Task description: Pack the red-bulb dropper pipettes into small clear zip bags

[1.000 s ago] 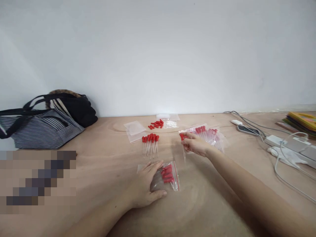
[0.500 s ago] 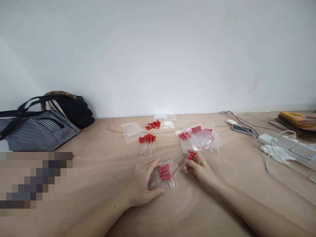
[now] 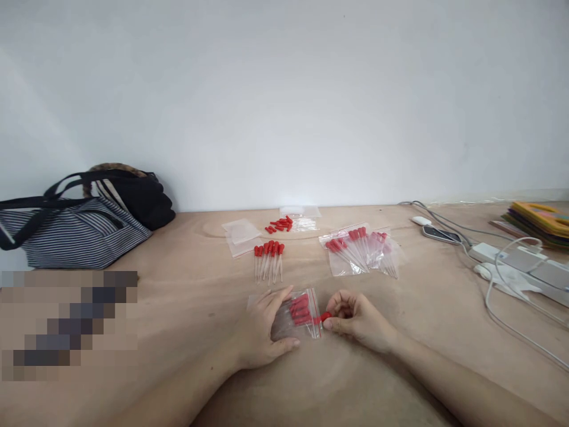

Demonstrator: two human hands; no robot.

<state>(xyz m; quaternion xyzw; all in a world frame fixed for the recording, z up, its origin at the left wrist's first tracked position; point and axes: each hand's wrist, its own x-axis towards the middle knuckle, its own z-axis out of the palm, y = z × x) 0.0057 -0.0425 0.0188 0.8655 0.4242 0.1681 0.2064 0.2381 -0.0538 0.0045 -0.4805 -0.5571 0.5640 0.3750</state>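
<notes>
A clear zip bag (image 3: 288, 326) with several red-bulbed droppers inside lies flat on the table. My left hand (image 3: 262, 329) rests on its left part with the fingers spread. At the bag's red-striped mouth, my right hand (image 3: 355, 320) pinches the red bulb of a dropper (image 3: 326, 317); the tube runs into the bag and is hard to make out. Behind the bag lies a row of loose droppers (image 3: 269, 250). Farther right, filled bags of droppers (image 3: 351, 252) overlap each other.
Flat plastic bags (image 3: 242, 232), loose red bulbs (image 3: 280, 225) and clear tubes (image 3: 304, 223) lie toward the wall. A striped bag (image 3: 84, 234) stands at left. A power strip (image 3: 520, 264), cables, a dark device (image 3: 441, 235) and a colourful stack (image 3: 540, 219) are at right.
My right hand has moved down and left, bringing the dropper from beside the bag into its mouth. My left hand stays on the bag. The view has shifted slightly.
</notes>
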